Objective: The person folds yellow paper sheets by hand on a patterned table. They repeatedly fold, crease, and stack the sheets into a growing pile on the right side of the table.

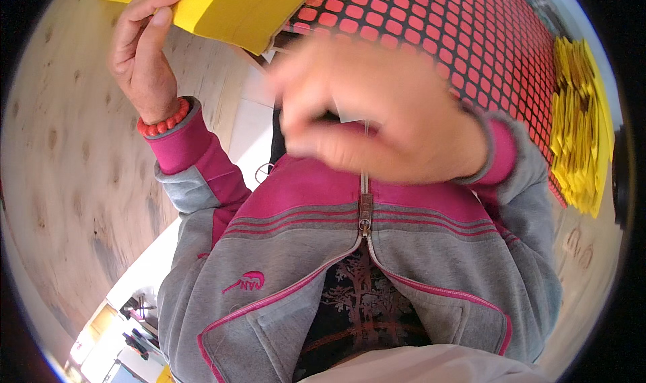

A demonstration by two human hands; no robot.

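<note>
My left hand (145, 57) is up at the upper left, its thumb and fingers pinching the edge of a yellow folded sheet (235, 10). The sheet looks like stiff cloth or felt, and its upper part runs out of view. My right hand (393, 110) hovers in front of my chest, fingers curled and smeared by motion. It is apart from the yellow sheet's lower corner. Whether anything is between its fingers I cannot make out.
A red-and-black grid-patterned cloth (484, 53) covers the surface at the upper right. On its right edge lies a pile of yellow folded pieces (580, 127). A pale wooden surface (74, 134) spans the left. Small dark items (138, 342) lie at the lower left.
</note>
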